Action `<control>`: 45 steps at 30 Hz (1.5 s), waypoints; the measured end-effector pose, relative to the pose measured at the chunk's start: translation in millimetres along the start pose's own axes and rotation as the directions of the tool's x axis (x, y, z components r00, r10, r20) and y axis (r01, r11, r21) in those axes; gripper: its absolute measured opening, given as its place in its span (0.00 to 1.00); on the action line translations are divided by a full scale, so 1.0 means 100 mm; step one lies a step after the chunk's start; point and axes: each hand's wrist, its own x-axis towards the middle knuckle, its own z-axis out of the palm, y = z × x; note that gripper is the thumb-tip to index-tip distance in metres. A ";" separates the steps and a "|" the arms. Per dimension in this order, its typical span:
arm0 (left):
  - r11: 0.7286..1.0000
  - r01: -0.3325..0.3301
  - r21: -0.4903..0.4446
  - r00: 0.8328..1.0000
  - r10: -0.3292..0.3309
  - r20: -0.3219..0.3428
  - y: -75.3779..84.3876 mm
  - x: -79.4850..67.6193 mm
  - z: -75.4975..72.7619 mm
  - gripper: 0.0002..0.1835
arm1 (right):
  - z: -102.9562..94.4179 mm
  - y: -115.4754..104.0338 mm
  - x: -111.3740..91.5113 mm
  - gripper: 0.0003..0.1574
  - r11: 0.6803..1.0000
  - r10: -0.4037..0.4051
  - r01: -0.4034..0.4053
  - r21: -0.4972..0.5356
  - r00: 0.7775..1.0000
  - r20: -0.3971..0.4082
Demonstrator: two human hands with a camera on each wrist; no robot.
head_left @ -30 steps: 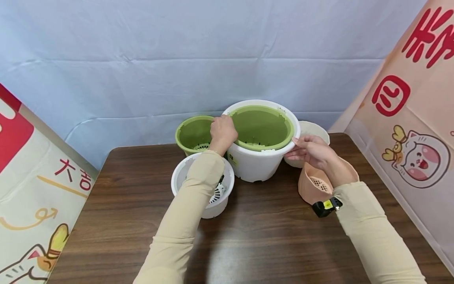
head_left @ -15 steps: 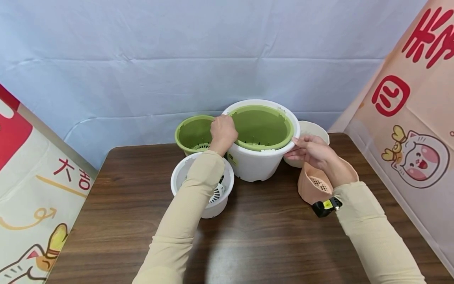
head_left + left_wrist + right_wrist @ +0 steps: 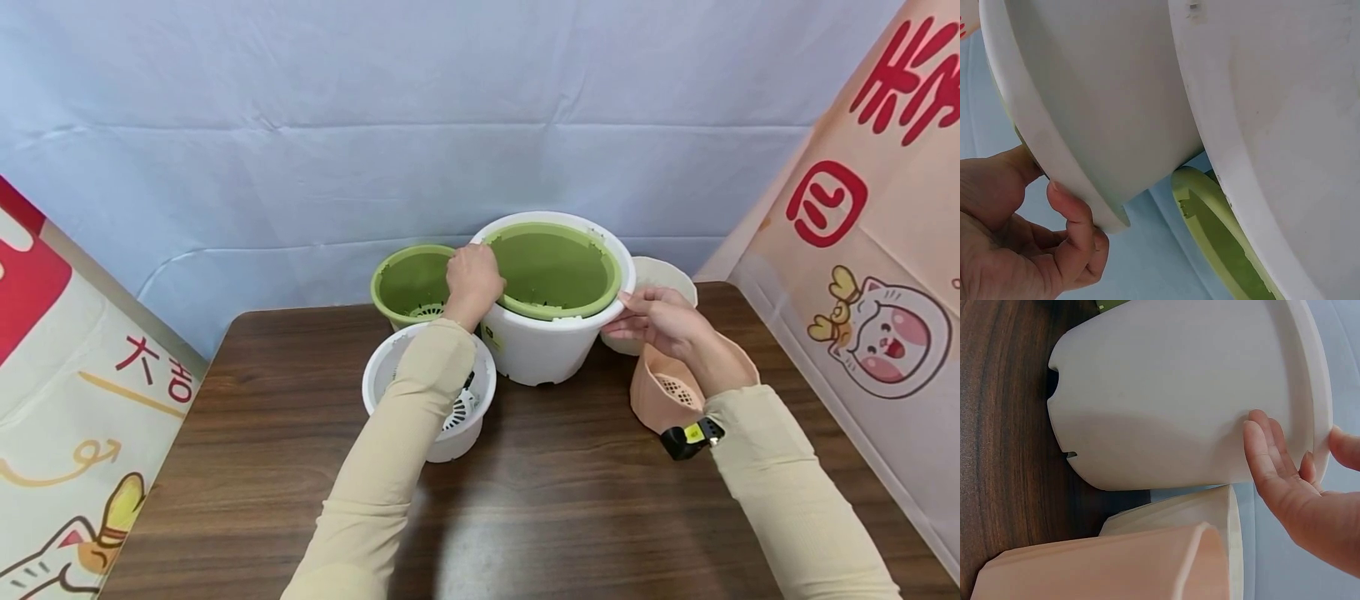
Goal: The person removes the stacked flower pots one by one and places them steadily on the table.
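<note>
A large white flowerpot point(image 3: 540, 350) stands at the back of the table, with a green pot point(image 3: 558, 262) nested inside it. My left hand point(image 3: 474, 279) grips the white pot's rim on its left side; in the left wrist view, curled fingers point(image 3: 1075, 231) lie under the rim while the thumb goes over it. On the opposite side, my right hand point(image 3: 660, 321) pinches the same rim between thumb and fingers. Its other fingers point(image 3: 1263, 447) lie along the pot's outer wall in the right wrist view.
Left of the big pot stand a smaller green pot point(image 3: 408, 283) and, nearer, a white pot point(image 3: 450, 446) with a slotted bottom, partly covered by the left sleeve. To the right are a cream pot point(image 3: 663, 271) and a peach pot point(image 3: 648, 396). Behind hangs pale blue cloth point(image 3: 375, 150).
</note>
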 end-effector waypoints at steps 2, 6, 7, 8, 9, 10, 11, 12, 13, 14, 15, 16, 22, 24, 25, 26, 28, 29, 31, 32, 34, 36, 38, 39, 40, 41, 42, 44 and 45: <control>1.000 -0.002 0.000 1.000 0.002 0.003 0.00 0.00 0.00 0.14 | 0.00 0.00 0.00 0.11 1.000 0.002 -0.002 0.001 1.000 -0.001; 1.000 -0.010 0.015 1.000 0.010 0.001 0.01 -0.01 0.00 0.13 | 0.00 0.00 0.00 0.11 1.000 0.002 -0.002 -0.003 1.000 -0.001; 1.000 -0.012 0.017 1.000 0.012 -0.003 0.01 -0.01 -0.01 0.13 | 0.00 0.00 0.00 0.11 1.000 0.001 -0.001 -0.004 1.000 0.000; 1.000 -0.013 0.019 1.000 0.013 -0.006 0.01 -0.01 -0.01 0.13 | 0.00 0.00 0.00 0.11 1.000 -0.001 0.001 -0.004 1.000 0.001; 1.000 -0.013 0.021 1.000 0.013 -0.010 0.02 -0.01 -0.01 0.13 | 0.00 0.00 0.00 0.11 1.000 -0.002 0.002 -0.005 1.000 0.003; 1.000 -0.012 0.022 1.000 0.013 -0.014 0.02 -0.01 -0.01 0.13 | 0.00 0.00 0.00 0.11 1.000 -0.002 0.002 -0.004 1.000 0.004; 1.000 -0.011 0.023 1.000 0.012 -0.016 0.02 -0.01 -0.01 0.13 | 0.00 0.00 0.00 0.11 1.000 -0.003 0.003 -0.005 1.000 0.005; 1.000 -0.010 0.023 1.000 0.010 -0.019 0.02 -0.01 -0.01 0.13 | 0.00 0.00 0.00 0.11 1.000 -0.004 0.004 -0.006 1.000 0.006; 1.000 -0.009 0.023 1.000 0.009 -0.021 0.02 -0.01 -0.01 0.13 | 0.00 0.00 -0.01 0.11 1.000 -0.004 0.004 -0.007 1.000 0.007; 1.000 -0.008 0.023 1.000 0.009 -0.022 0.02 -0.01 0.00 0.13 | 0.00 0.00 -0.01 0.11 1.000 -0.004 0.004 -0.007 1.000 0.007; 1.000 -0.006 0.020 1.000 0.007 -0.022 0.02 -0.01 0.00 0.13 | 0.00 0.00 -0.01 0.11 1.000 -0.004 0.004 -0.008 1.000 0.007; 1.000 -0.005 0.016 1.000 0.005 -0.022 0.01 -0.01 0.00 0.13 | 0.00 0.00 -0.01 0.11 1.000 -0.004 0.004 -0.009 1.000 0.007; 1.000 0.001 -0.001 1.000 -0.001 -0.018 0.01 -0.01 0.00 0.14 | 0.00 0.00 0.00 0.11 1.000 -0.010 0.010 -0.008 1.000 0.012; 1.000 -0.001 0.001 1.000 0.001 -0.018 0.00 -0.01 0.01 0.14 | 0.00 0.00 0.00 0.11 1.000 -0.010 0.010 -0.006 1.000 0.012; 1.000 -0.002 -0.001 1.000 0.002 -0.018 0.00 -0.01 0.01 0.14 | 0.00 0.00 0.00 0.11 1.000 -0.009 0.009 -0.005 1.000 0.012; 1.000 -0.003 0.000 1.000 0.003 -0.017 0.00 -0.01 0.01 0.13 | 0.00 0.00 0.00 0.11 1.000 -0.009 0.009 -0.005 1.000 0.012; 1.000 -0.003 -0.001 1.000 0.003 -0.015 0.01 -0.01 0.00 0.13 | 0.00 0.00 0.00 0.11 1.000 -0.008 0.008 -0.003 1.000 0.011; 1.000 -0.004 -0.001 1.000 0.004 -0.015 0.00 -0.01 0.01 0.13 | 0.00 0.00 -0.01 0.11 1.000 -0.007 0.007 -0.003 1.000 0.010; 1.000 -0.006 -0.003 1.000 0.006 -0.014 0.00 -0.01 0.00 0.13 | 0.00 0.00 -0.01 0.11 1.000 -0.008 0.008 -0.003 1.000 0.009; 1.000 -0.007 -0.005 1.000 0.007 -0.014 0.00 -0.01 0.00 0.13 | 0.00 0.00 -0.01 0.11 1.000 -0.009 0.009 -0.002 1.000 0.010; 1.000 -0.010 -0.009 1.000 0.010 -0.014 0.00 -0.01 0.00 0.13 | 0.00 0.00 -0.01 0.11 1.000 -0.009 0.009 -0.005 1.000 0.011; 1.000 -0.014 -0.018 1.000 0.014 -0.017 -0.01 -0.01 0.00 0.13 | 0.00 0.00 -0.01 0.11 1.000 -0.009 0.009 -0.007 1.000 0.012; 0.999 -0.018 -0.034 1.000 0.017 -0.022 -0.02 0.00 0.01 0.13 | 0.00 0.00 -0.01 0.11 1.000 -0.008 0.009 -0.006 1.000 0.010; 0.999 -0.019 -0.043 1.000 0.018 -0.024 -0.02 0.00 0.01 0.13 | 0.00 0.00 -0.01 0.11 1.000 -0.009 0.009 -0.006 1.000 0.008; 0.998 -0.020 -0.053 0.999 0.019 -0.026 -0.02 0.00 0.01 0.13 | 0.00 0.00 -0.01 0.11 1.000 -0.009 0.009 -0.007 1.000 0.007; 0.998 -0.021 -0.062 0.999 0.019 -0.028 -0.03 0.00 0.01 0.13 | 0.00 0.00 -0.01 0.11 1.000 -0.010 0.010 -0.007 1.000 0.005; 0.997 -0.021 -0.069 0.999 0.019 -0.030 -0.03 0.01 0.01 0.13 | 0.00 0.00 -0.01 0.11 1.000 -0.009 0.009 -0.007 1.000 0.004; 0.997 -0.022 -0.078 0.999 0.019 -0.033 -0.04 0.01 0.01 0.13 | 0.00 0.00 -0.01 0.11 1.000 -0.008 0.008 -0.007 1.000 0.003; 0.996 -0.023 -0.082 0.999 0.020 -0.032 -0.04 0.00 0.01 0.13 | 0.00 0.00 -0.01 0.11 1.000 -0.007 0.007 -0.008 1.000 0.004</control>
